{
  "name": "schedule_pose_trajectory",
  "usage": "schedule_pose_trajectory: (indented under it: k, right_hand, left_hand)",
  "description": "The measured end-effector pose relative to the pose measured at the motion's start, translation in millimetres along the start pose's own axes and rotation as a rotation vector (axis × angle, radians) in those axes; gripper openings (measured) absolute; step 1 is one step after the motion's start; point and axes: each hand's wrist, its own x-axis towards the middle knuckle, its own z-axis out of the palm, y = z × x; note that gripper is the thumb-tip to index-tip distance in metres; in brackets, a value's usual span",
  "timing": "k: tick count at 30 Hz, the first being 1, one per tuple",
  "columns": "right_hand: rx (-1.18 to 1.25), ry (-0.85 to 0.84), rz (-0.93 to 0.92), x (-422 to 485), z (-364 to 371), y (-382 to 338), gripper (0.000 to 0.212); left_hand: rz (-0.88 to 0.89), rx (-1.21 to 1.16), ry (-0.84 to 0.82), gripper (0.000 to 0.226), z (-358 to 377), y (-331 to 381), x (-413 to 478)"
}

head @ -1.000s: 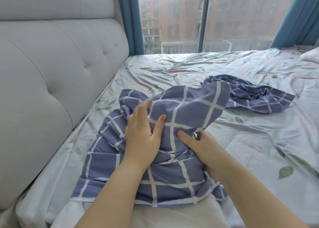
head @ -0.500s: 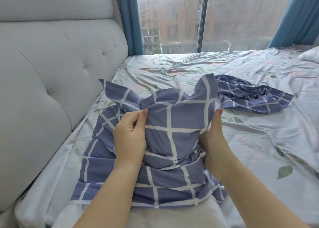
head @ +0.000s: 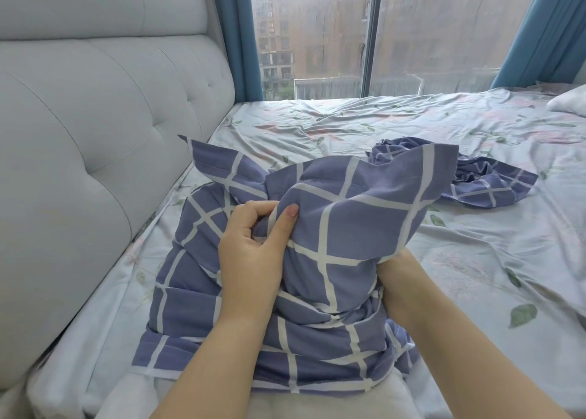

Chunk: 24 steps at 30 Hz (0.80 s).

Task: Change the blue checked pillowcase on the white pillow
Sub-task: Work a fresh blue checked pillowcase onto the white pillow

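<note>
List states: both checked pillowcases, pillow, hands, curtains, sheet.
blue checked pillowcase, bunched up, partway over the pillow
white pillow, near end bare
second checked pillowcase, crumpled, loose on the sheet
left hand, grips a pillowcase fold
right hand, fingers hidden behind cloth
curtains, drawn open
bed sheet, wrinkled

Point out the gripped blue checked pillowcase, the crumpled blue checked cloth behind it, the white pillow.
Gripped blue checked pillowcase point(head: 348, 228): head view, raised front panel.
Crumpled blue checked cloth point(head: 494, 184): head view, rumpled middle.
White pillow point(head: 323, 405): head view, exposed end.
</note>
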Motion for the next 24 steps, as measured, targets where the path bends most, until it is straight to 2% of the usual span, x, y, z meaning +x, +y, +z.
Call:
schedule_pose_trajectory:
  k: [1, 7, 12, 14, 18, 20, 22, 24]
  right_hand:
    - [0.016, -0.027, -0.009, -0.3, -2.3, 0.2, 0.024]
    - [0.137, 0.055, 0.012, 1.9, -6.4, -1.3, 0.028]
    - [0.042, -0.016, -0.091, 3.6, -11.6, -5.4, 0.037]
    - [0.008, -0.026, -0.076, 5.4, -7.3, -4.6, 0.038]
    - [0.062, 0.034, 0.021, 6.5, -0.7, -0.5, 0.034]
    - [0.115, 0.007, 0.022, 10.2, 1.3, -1.5, 0.032]
    - [0.127, -0.036, -0.019, 8.3, -0.1, -0.7, 0.030]
    - [0.157, -0.114, -0.038, 7.9, 0.3, -1.6, 0.030]
  left_hand:
    - [-0.007, -0.039, 0.005, 0.030, -0.4, 0.8, -0.1]
    - [-0.030, -0.162, -0.060, 0.023, 1.3, 8.9, -5.0]
    - [-0.036, -0.203, -0.046, 0.006, 5.2, 8.4, -6.0]
    - [-0.026, -0.200, -0.049, 0.005, 6.3, 9.0, -6.8]
    - [-0.115, -0.282, 0.024, 0.007, 8.9, 7.4, -6.6]
    - [-0.192, -0.348, 0.093, 0.007, 9.2, 4.1, -4.3]
    - [-0.203, -0.317, 0.143, 0.008, 8.8, 1.4, -3.1]
    - [-0.123, -0.183, 0.142, 0.004, 9.0, 3.1, -4.3]
